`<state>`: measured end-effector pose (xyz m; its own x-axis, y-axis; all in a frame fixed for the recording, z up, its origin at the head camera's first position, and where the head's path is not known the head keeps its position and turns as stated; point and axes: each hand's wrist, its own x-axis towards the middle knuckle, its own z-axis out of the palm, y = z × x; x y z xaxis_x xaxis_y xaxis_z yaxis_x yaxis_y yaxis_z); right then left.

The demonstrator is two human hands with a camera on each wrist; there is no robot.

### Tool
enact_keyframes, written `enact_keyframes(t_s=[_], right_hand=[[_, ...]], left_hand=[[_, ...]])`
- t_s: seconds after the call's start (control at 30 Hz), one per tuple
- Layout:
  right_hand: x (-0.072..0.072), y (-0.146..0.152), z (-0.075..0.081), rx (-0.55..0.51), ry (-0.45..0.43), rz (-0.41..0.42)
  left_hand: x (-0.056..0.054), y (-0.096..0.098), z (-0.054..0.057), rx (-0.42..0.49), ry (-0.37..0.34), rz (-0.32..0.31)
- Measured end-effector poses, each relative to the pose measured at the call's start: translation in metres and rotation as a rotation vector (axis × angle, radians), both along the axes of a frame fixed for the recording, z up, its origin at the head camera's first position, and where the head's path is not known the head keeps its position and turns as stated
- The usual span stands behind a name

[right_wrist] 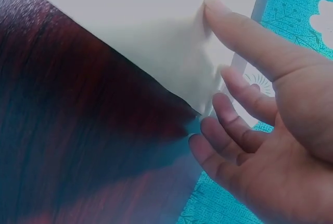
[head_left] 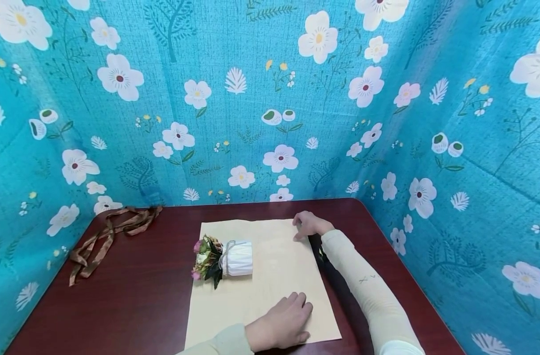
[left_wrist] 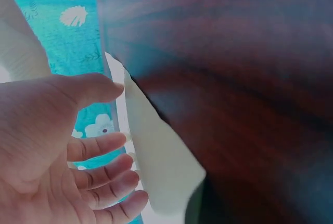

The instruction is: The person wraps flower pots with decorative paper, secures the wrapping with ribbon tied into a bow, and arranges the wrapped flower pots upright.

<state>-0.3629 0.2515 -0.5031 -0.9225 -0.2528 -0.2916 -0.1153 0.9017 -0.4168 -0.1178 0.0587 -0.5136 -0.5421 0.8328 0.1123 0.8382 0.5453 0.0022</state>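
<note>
A sheet of cream paper (head_left: pixel 279 286) lies on the dark red table. Upon its left part rests a small artificial potted plant (head_left: pixel 239 258) on its side, the white pot wrapped with string, pink and white blooms pointing left. My left hand (head_left: pixel 284 320) is over the paper's near right part, fingertips down at the sheet. In the left wrist view its thumb and fingers (left_wrist: pixel 117 182) are spread apart at the paper. At the far right corner is my right hand (head_left: pixel 312 225), its thumb touching the sheet and its loosely bent fingers (right_wrist: pixel 229 114) beside the corner.
A brown ribbon (head_left: pixel 112 234) lies loosely bunched at the table's back left. Blue flowered cloth (head_left: pixel 234 108) hangs behind the table and along both sides. Dark red tabletop (head_left: pixel 132 305) extends left of the paper. A dark item (head_left: pixel 323 256) shows partly under my right sleeve.
</note>
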Motion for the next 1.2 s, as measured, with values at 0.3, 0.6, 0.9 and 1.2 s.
enact_keyframes(t_s=[0.3,0.6,0.9,1.2], right_hand=[[0.003,0.001,0.001,0.009,0.023,0.006],[-0.001,0.000,0.002,-0.033,-0.029,-0.005],[0.001,-0.003,0.004,0.005,0.009,0.017],[-0.003,-0.001,0.005,-0.016,-0.045,0.021]], left_hand=[[0.006,0.005,-0.001,-0.035,0.044,0.031],[0.011,0.007,0.002,-0.052,0.110,0.030],[0.014,0.008,0.005,-0.051,0.189,0.045],[0.015,0.008,0.005,0.014,0.123,0.035]])
